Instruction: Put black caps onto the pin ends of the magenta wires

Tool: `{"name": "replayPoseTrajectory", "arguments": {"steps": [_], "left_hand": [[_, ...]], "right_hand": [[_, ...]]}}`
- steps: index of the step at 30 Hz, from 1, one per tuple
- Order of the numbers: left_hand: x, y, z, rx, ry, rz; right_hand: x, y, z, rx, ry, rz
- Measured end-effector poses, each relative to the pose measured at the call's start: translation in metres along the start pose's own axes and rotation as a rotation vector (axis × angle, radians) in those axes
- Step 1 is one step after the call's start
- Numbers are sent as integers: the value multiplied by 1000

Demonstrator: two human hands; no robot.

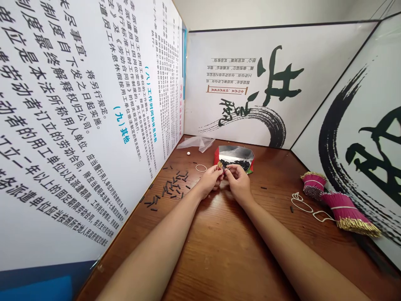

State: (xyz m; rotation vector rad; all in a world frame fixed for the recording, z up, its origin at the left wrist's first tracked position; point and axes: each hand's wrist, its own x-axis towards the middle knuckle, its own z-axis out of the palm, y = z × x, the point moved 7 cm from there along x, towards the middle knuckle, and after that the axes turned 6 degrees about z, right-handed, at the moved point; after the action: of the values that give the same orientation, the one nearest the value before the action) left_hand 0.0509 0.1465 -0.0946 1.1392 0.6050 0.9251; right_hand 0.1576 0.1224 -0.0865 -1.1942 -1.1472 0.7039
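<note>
My left hand (209,184) is closed around a small bunch of gold-tipped wires (219,165), their tips pointing up and away. Right beside it, my right hand (239,182) pinches a thin dark piece between thumb and forefinger, close to the wires. Whether that piece is a wire or a black tube is too small to tell. Just beyond both hands lies an open foil-lined bag (232,154) with a red and green outside, holding many short black tubes (239,164). More black tubes (172,187) are scattered on the table to the left.
Two banded bundles of pink wires with gold ends (351,213) (313,184) lie at right, near loose white bands (300,202). A pale ring band (201,168), a white bead (188,153) and a clear plastic bag (200,143) sit farther back. Printed panels (238,113) enclose the table.
</note>
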Motion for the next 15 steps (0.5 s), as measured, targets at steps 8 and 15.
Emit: {"name": "replayPoseTrajectory", "arguments": {"steps": [8,15], "left_hand": [[-3,2,-3,-9,61,-14],[1,-3,-3,-105,6,-61]], "right_hand": [[3,-8,-9,-213,65,-94],[-1,-20,-7,-1012,93,-143]]}}
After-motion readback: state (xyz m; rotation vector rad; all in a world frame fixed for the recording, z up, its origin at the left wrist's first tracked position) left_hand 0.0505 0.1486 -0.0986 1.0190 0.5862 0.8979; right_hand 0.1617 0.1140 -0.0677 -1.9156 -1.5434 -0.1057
